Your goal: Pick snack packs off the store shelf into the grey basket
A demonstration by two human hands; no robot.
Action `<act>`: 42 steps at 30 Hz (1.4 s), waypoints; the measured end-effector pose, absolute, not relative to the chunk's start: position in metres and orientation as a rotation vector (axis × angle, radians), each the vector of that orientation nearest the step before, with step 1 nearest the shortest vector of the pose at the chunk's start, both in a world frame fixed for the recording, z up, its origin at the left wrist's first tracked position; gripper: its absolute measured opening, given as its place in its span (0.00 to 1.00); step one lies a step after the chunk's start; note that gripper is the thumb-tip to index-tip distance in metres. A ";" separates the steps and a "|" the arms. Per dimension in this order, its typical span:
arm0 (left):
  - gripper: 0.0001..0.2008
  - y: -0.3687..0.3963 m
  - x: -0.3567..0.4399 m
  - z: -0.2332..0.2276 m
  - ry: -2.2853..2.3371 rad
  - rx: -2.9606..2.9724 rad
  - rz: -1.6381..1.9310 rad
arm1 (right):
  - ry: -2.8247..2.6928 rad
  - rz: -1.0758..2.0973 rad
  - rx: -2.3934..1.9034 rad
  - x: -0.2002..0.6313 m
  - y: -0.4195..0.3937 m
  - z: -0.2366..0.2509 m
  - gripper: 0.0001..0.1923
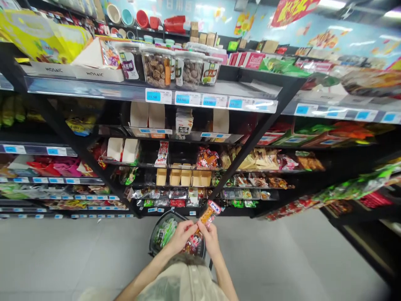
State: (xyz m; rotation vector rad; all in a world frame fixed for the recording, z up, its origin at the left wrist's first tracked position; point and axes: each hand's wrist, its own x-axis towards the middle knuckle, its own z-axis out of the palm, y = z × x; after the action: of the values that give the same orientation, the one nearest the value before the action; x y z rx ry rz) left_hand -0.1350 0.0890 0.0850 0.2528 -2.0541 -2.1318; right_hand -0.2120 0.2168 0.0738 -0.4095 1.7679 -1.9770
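Note:
Between my two hands is a snack packet (209, 212) in clear and printed wrap, with something orange-brown inside. My left hand (182, 235) has its fingers closed at the packet's lower end. Around the packet's right side, my right hand (209, 238) is closed too, thumb near the left one. Below both hands stands a black shopping basket (151, 242) on the floor. Green packets (166, 230) lie in its left part, and red and brown packets (194, 241) lie in its right part, partly hidden by my hands.
Dark shelves with blue price tags (158, 96) rise in front. Plastic jars (156, 67) stand on the upper shelf. Small cardboard boxes (181, 176) and a pile of red-orange packets (207, 158) sit lower down. Another shelf with green packets (354, 184) runs along the right.

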 end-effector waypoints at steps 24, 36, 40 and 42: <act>0.16 0.092 -0.124 0.056 -1.448 0.748 -2.476 | 1.760 -2.163 -0.140 -0.197 0.198 0.089 0.20; 0.25 0.076 -0.111 0.079 -2.446 0.085 -1.496 | 1.797 -2.212 0.003 -0.204 0.197 0.070 0.23; 0.20 0.085 -0.115 0.068 -2.436 0.025 -1.395 | 1.747 -2.243 0.041 -0.205 0.203 0.074 0.27; 0.16 0.085 -0.118 0.065 -2.383 0.073 -1.414 | 1.696 -2.235 -0.043 -0.205 0.207 0.079 0.27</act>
State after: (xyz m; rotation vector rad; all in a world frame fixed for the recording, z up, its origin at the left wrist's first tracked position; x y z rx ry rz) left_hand -0.1176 0.0851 0.0645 0.0730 -2.3833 -1.4144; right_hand -0.2053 0.2072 0.0794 -0.0428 1.6962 -2.2355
